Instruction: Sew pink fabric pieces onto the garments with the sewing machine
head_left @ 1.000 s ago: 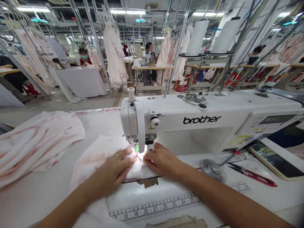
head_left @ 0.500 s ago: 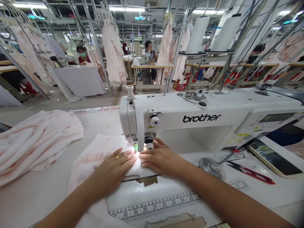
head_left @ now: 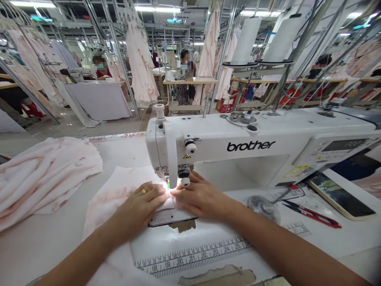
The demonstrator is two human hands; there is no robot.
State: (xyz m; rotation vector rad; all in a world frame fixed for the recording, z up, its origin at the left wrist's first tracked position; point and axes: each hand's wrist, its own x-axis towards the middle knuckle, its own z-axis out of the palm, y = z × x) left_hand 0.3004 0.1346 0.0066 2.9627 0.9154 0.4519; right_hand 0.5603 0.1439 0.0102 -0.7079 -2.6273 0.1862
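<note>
A pale pink fabric piece (head_left: 102, 198) lies under the needle area of a white sewing machine (head_left: 211, 133), where the lamp makes a bright spot. On the left of the needle, my left hand (head_left: 143, 204) lies on the fabric, a ring on one finger, its fingers slightly bent and pressing down. My right hand (head_left: 205, 198) rests flat at the right of the presser foot, fingers pointing toward the needle and partly hidden behind a white knob (head_left: 185, 182). Both sets of fingertips nearly meet at the lit spot. The needle itself is hard to make out.
A heap of pink fabric (head_left: 47, 174) lies at the left. To the right are red-handled thread snips (head_left: 312, 214), a phone (head_left: 342, 196) and a clear round object (head_left: 263, 208). A printed ruler (head_left: 193, 256) runs along the front. Co-workers sit beyond, among hanging garments (head_left: 139, 63).
The fabric under the needle has shifted away from me, baring more of the machine's metal plate. My left fingers are more bent and my hands sit slightly farther forward.
</note>
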